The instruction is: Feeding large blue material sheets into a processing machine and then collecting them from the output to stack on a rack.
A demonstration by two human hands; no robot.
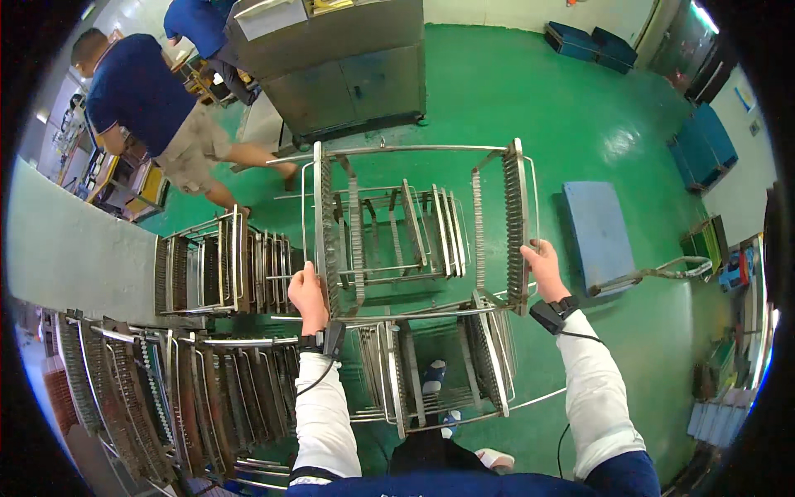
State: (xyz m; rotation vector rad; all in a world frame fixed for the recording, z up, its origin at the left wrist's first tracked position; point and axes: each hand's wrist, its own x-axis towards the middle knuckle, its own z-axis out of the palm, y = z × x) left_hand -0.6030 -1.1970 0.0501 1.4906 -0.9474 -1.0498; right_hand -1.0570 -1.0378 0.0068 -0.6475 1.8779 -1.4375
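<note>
A metal slotted rack [515,219] is held up in front of me, its two toothed side panels joined by long rods. My left hand [308,300] is closed on the left side frame near its lower corner. At the opposite end, my right hand [545,269] grips the right side frame. Through the rack's open middle, another slotted rack [406,219] shows on the floor. Closer to my feet stand more racks [489,356], partly behind the held one's lower rail.
Racks [195,389] crowd the left, with another group [240,265] beyond. A metal cabinet [356,91] stands ahead. Two people are far left, the nearer in a dark blue shirt [141,91]. On the right are a blue flat cart [598,228] and blue boxes [704,145].
</note>
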